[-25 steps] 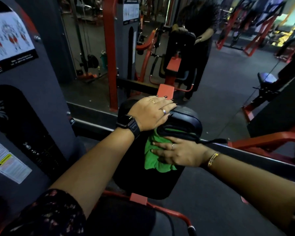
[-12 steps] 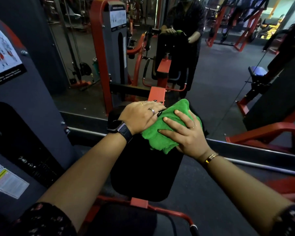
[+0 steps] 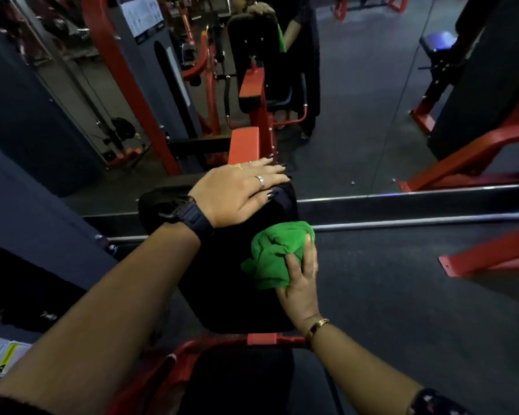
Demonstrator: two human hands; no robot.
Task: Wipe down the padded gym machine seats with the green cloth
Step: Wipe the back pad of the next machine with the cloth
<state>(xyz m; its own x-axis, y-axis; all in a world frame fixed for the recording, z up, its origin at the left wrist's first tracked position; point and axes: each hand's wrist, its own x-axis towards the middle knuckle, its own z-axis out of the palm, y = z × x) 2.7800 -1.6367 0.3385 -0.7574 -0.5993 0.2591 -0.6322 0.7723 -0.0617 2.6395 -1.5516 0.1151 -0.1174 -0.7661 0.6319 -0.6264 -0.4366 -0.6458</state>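
The green cloth (image 3: 274,254), bunched in the right hand (image 3: 301,283), is pressed against the right edge of the black pad (image 3: 222,283), steadied on top by the flat, unclenched left hand (image 3: 237,193); the near seat (image 3: 237,381) is judged unwiped.

Head cam, down-fwd, close over pad (image 3: 222,280)

Black padded backrest (image 3: 222,283) bears the green cloth (image 3: 274,253) and a flat hand (image 3: 237,194).
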